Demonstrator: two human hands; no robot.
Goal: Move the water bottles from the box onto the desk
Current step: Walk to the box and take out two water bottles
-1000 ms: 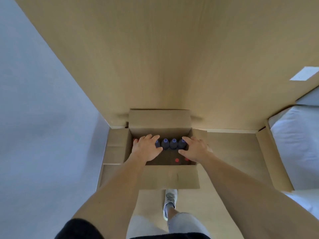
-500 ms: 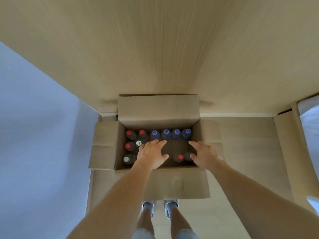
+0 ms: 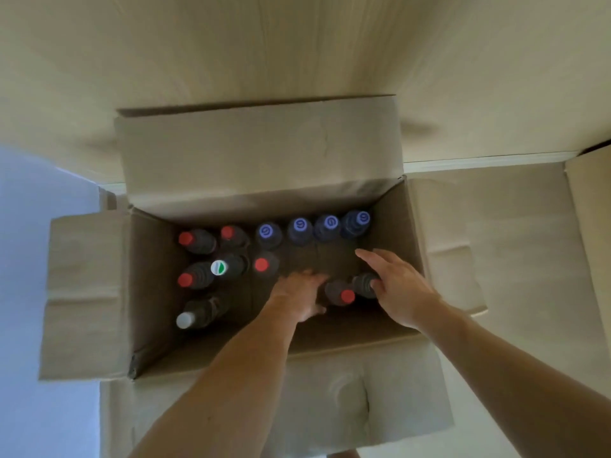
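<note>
Reaching: both hands are down inside the cardboard box [image 3: 155, 292], no bottle lifted yet.
Left hand [image 3: 299, 300]: fingers point down into the box; grip cannot be told.
Right hand [image 3: 396, 285]: fingers spread wide over a dark bottle [image 3: 363, 284].
Technique: probably grasp one neck per hand, lift straight up, clear the flaps.
Count: six red caps [image 3: 261, 265], four blue caps [image 3: 299, 223], one green-white, one white.
Location: all bottles upright in the box.

My left grip [image 3: 299, 297] now reaches deeper into the box [image 3: 158, 292]; my right grip [image 3: 396, 289] slides onto a bottle [image 3: 363, 284].
</note>
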